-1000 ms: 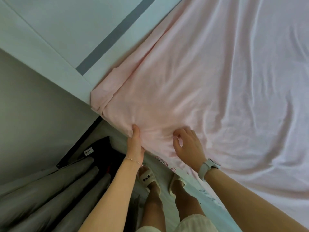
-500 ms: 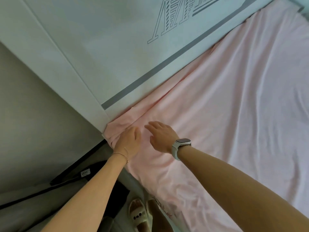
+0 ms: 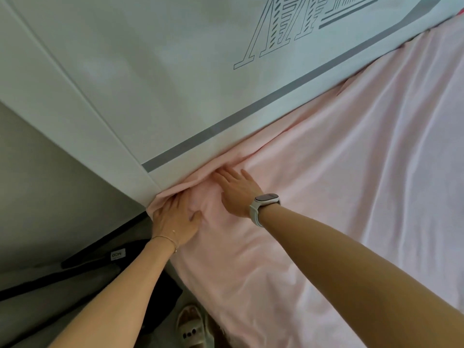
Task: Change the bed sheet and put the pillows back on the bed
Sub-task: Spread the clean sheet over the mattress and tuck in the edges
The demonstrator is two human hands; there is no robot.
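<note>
Tucking the pink sheet [image 3: 326,197] in at the bed's corner, where mattress meets the white headboard [image 3: 150,84]. Pressing down with the left hand [image 3: 175,219], fingers spread flat on the bunched corner fabric, gripping nothing. Pushing the right hand [image 3: 237,192], fingers straight, into the fold along the headboard's base. Looking well along with the sheet: already spread over the mattress, though rumpled with long creases needing smoothing. Seeing no pillows anywhere, so that step is probably waiting. Crowding the near side: a grey curtain [image 3: 50,292] and a dark tagged item [image 3: 100,257] just beside the bed edge, sandalled feet [image 3: 189,325] on the floor below, leaving little room at this corner.
</note>
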